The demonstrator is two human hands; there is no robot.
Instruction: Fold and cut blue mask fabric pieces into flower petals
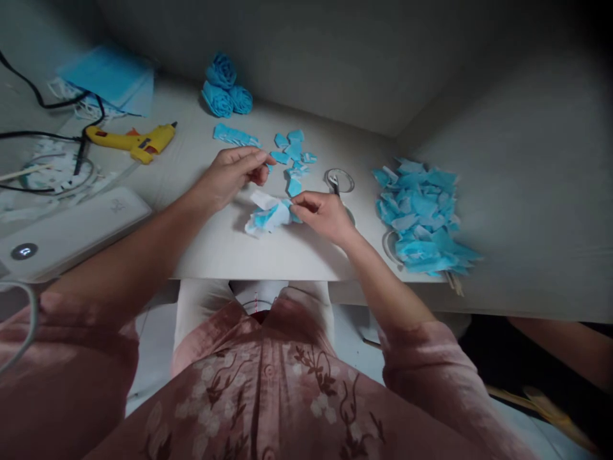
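Observation:
My right hand (322,216) pinches the right end of a blue and white folded-material flower (269,216) just above the table's front part. Up and to its left, my left hand (239,172) has thumb and forefinger pressed together; a small blue bit shows at the fingertips, too small to make out. Several small blue cut pieces (294,151) lie just beyond my hands. A pleated blue strip (234,135) rests behind my left hand. A roll of clear tape (343,180) sits behind my right hand, with a dark object across it.
Three rolled blue flowers (220,99) stand at the back. At left are a yellow glue gun (148,144), blue masks (108,80), cables and a white power device (76,233). A heap of blue petals (421,214) is at right. Part of a person's arm (565,345) shows at lower right.

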